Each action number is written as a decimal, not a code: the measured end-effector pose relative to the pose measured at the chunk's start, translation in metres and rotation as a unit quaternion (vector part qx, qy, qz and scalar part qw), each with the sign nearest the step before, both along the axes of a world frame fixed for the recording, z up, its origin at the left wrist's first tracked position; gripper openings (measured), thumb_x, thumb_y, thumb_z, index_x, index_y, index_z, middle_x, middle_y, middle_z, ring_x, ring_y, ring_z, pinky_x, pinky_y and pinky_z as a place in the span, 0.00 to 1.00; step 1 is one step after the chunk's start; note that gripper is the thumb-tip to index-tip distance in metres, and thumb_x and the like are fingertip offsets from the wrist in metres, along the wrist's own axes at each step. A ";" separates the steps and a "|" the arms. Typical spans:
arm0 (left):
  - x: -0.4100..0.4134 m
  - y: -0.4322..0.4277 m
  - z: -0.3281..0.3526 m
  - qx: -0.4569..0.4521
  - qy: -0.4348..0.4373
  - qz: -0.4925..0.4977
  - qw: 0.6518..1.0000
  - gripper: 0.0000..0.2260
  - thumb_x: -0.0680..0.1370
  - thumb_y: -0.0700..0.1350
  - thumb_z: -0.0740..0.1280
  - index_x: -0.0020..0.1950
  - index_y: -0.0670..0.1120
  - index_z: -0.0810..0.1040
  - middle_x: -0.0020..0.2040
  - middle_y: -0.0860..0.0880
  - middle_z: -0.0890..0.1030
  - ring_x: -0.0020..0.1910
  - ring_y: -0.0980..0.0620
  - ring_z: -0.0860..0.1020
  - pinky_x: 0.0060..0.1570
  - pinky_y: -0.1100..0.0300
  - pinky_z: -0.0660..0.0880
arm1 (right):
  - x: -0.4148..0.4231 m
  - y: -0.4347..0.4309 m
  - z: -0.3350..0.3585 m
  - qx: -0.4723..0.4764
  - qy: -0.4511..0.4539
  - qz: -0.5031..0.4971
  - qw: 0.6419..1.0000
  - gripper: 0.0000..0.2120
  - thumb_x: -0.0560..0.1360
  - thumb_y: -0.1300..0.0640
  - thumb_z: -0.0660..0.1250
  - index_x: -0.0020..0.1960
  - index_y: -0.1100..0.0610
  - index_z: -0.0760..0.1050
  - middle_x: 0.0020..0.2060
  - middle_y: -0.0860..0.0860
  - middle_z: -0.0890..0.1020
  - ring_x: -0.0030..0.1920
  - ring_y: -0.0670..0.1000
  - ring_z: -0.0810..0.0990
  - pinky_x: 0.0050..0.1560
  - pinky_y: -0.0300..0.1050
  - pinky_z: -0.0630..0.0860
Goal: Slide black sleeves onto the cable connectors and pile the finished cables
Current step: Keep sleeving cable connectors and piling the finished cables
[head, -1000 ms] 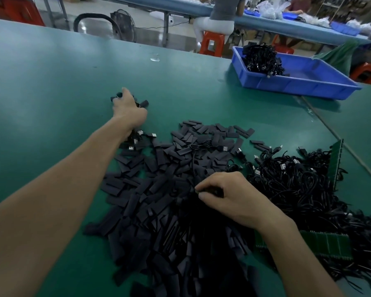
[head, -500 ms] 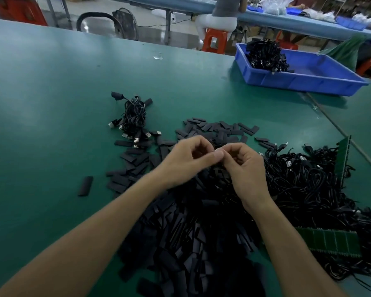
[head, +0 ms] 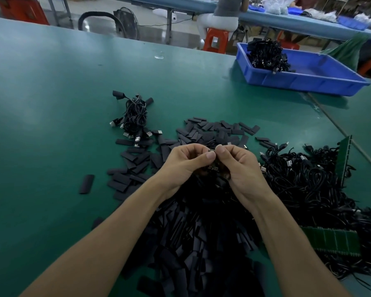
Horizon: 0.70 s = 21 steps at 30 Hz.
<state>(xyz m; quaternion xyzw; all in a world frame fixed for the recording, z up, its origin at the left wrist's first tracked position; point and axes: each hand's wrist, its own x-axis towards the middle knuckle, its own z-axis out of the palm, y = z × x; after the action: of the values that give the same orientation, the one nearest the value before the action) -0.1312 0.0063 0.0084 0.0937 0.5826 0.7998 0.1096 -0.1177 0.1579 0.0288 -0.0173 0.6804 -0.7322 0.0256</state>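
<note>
My left hand (head: 184,162) and my right hand (head: 239,166) meet over the middle of the green table (head: 51,103), thumbs touching. Between them they pinch a small cable connector (head: 213,168) with a black sleeve; most of it is hidden by the fingers. Under and in front of my hands lies a wide heap of flat black sleeves (head: 191,232). A tangle of unsleeved black cables (head: 304,176) lies to the right. A small pile of finished cables (head: 135,116) sits beyond my left hand.
A blue bin (head: 304,80) holding black cables stands at the far right. Green circuit-board strips (head: 334,239) lie among the cables at right. A lone sleeve (head: 86,183) lies at left. A person sits on a red stool (head: 215,41) at another table behind.
My left hand came back from the finished pile at the far left to meet my right hand, which rose from the sleeve heap. Both now pinch a connector together.
</note>
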 end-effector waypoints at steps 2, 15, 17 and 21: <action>0.000 -0.001 0.001 0.010 -0.007 -0.012 1.000 0.05 0.69 0.47 0.74 0.34 0.50 0.82 0.33 0.54 0.77 0.33 0.59 0.74 0.39 0.68 0.74 | -0.001 0.001 -0.001 0.000 -0.002 0.005 1.000 0.18 0.70 0.46 0.71 0.45 0.62 0.81 0.42 0.59 0.84 0.45 0.57 0.81 0.53 0.56 0.79; -0.009 -0.030 0.023 0.178 0.005 0.063 0.982 0.13 0.76 0.53 0.63 0.38 0.50 0.83 0.40 0.50 0.84 0.44 0.52 0.81 0.55 0.55 0.78 | -0.002 0.017 0.011 -0.027 -0.034 -0.200 0.979 0.08 0.81 0.54 0.65 0.45 0.57 0.75 0.40 0.51 0.77 0.37 0.46 0.74 0.26 0.33 0.71; -0.010 -0.043 0.031 0.209 0.034 0.111 0.971 0.13 0.77 0.55 0.62 0.42 0.46 0.78 0.33 0.51 0.80 0.36 0.52 0.79 0.53 0.52 0.80 | -0.005 0.026 0.015 -0.064 -0.015 -0.289 0.955 0.07 0.82 0.54 0.63 0.47 0.56 0.72 0.41 0.50 0.75 0.36 0.45 0.73 0.29 0.35 0.71; -0.008 -0.063 0.035 0.071 0.150 0.220 0.961 0.13 0.83 0.53 0.59 0.42 0.50 0.75 0.28 0.55 0.68 0.27 0.57 0.64 0.37 0.61 0.74 | -0.001 0.033 0.015 0.006 0.075 -0.270 0.960 0.09 0.81 0.58 0.65 0.42 0.51 0.74 0.32 0.45 0.75 0.32 0.43 0.71 0.34 0.39 0.69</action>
<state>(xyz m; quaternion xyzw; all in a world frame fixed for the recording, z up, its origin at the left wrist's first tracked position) -0.1389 -0.0564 0.0434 0.0903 0.5400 0.8205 -0.1646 -0.1184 0.1910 0.0440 0.1124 0.6644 -0.7041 -0.2241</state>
